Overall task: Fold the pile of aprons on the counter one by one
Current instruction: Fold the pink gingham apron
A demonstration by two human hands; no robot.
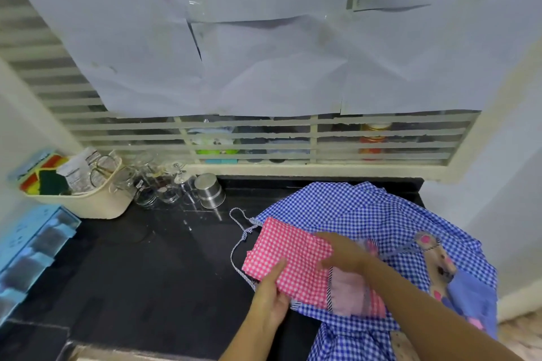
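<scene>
A pink checked apron [289,255], folded into a small rectangle, lies on top of a spread blue checked apron [366,214] at the right end of the black counter [140,267]. My left hand [271,296] holds the pink apron's near left edge, thumb on top. My right hand [343,252] grips its right edge with curled fingers. A striped blue strap [239,231] loops out to the left of the aprons. The blue apron hangs over the counter's front edge and bears a stitched animal patch [440,261].
A cream basket [96,202] with sponges and packets stands at the back left. Beside it are several glass jars [158,187] and a steel cup [209,190]. A blue plastic rack [32,246] lines the left edge. A slatted window with paper sheets rises behind.
</scene>
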